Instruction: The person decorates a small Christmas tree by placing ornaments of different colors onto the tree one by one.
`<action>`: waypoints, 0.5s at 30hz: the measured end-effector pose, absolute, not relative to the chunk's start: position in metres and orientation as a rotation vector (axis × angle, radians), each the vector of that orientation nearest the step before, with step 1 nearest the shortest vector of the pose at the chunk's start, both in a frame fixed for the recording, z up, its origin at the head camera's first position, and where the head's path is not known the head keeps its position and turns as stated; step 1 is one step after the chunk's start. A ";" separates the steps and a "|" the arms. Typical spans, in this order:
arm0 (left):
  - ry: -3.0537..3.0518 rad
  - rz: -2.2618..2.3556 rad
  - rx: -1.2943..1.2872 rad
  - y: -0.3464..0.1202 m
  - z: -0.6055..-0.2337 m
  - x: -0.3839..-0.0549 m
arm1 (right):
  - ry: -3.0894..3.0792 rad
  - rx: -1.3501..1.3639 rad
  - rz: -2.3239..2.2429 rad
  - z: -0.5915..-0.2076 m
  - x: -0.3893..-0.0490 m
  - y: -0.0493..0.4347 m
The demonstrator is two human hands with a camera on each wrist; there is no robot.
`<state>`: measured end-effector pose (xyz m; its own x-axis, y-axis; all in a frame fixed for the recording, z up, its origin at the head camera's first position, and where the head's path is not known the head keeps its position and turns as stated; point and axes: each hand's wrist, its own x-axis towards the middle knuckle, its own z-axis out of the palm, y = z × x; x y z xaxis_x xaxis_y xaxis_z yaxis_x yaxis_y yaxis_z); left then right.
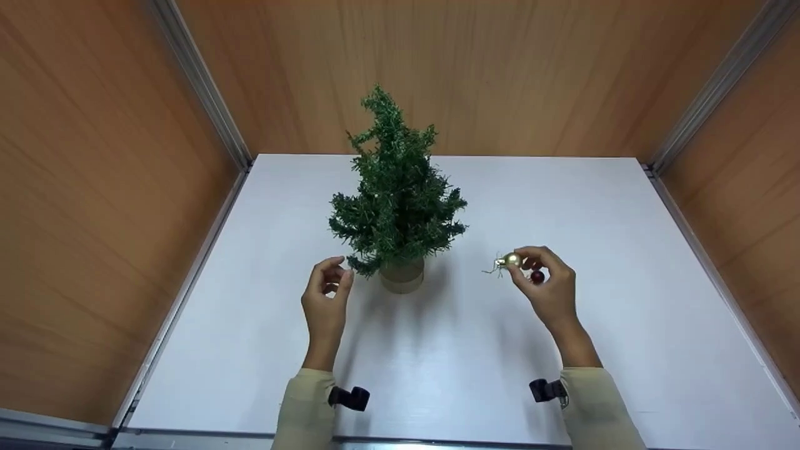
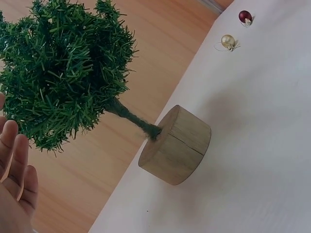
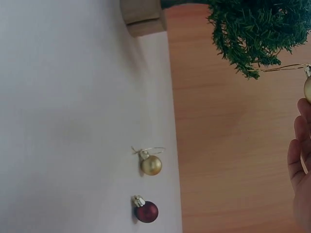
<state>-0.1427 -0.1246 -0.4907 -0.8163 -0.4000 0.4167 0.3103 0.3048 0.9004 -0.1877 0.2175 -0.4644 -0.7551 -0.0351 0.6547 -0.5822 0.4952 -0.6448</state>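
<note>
Beside the tree (image 1: 400, 194), right hand (image 1: 554, 289) pinches gold ball (image 3: 308, 90); left hand (image 1: 326, 301) empty, fingers (image 2: 19, 158) loosely curled. Smooth ball could slip; loose thread (image 3: 277, 69) might snag needles.

In the head view, lower branches hide the trunk of the tree (image 1: 397, 194) and most of the top of its base (image 1: 402, 282); the fingers of the right hand (image 1: 551, 289) partly cover the red bauble (image 1: 537, 277). Both sleeves (image 1: 306, 406) run off the bottom edge. The left wrist view crops the treetop and, at lower left, the left hand (image 2: 14, 189); one dark speck (image 2: 147, 211) is too small to identify. The right wrist view's right edge cuts the held gold bauble (image 3: 308, 91).
</note>
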 end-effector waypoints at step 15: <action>-1.996 -1.568 0.078 -0.119 -0.494 -0.143 | -2.174 0.479 1.285 -0.437 -0.170 0.198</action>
<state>-0.1433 -0.1188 -0.4939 -0.8226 -0.3936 0.4104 0.3054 0.3029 0.9028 -0.1702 0.1983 -0.4371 -0.7772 -0.0200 0.6290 -0.5606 0.4761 -0.6775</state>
